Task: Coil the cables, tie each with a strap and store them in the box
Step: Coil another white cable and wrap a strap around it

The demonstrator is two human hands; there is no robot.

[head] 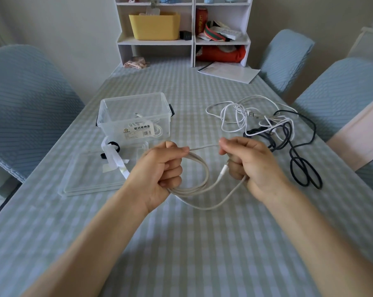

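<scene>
A: Surface first. What's it like?

B: Long table (181,243) under a pale checked cloth, grey-green and white squares. It runs from the camera to the far wall.

A: Far end?

B: White shelf unit (193,40) standing on the table against the wall. Yellow bin (154,26) in its left bay, red can (201,20) and loose clutter in the right, a red bundle on the bottom shelf. White papers (229,71) lie flat just in front of it; a small pink cloth (136,62) sits at its left foot.

A: Seating?

B: Chairs with blue quilted covers: one at left (24,108), two at right (285,58).

A: Now the hands.

B: Left hand (162,170) is clenched round a white cable (199,185) gathered in loops, held above the cloth. Right hand (249,163) pinches the same cable's free run between thumb and forefinger, lower fingers curled over a slack strand. A plug end hangs between the two hands.

A: The box?

B: Clear plastic box (134,116), open, left of centre. A coiled white cable already lies inside. Its clear lid (91,179) lies flat on the cloth nearer the camera.

A: Straps?

B: White and black straps (113,155) lie over the lid's far edge, just in front of the box.

A: Remaining cables?

B: Tangle (264,123) of white and black cables at right, loose on the cloth, well apart from the box.
</scene>
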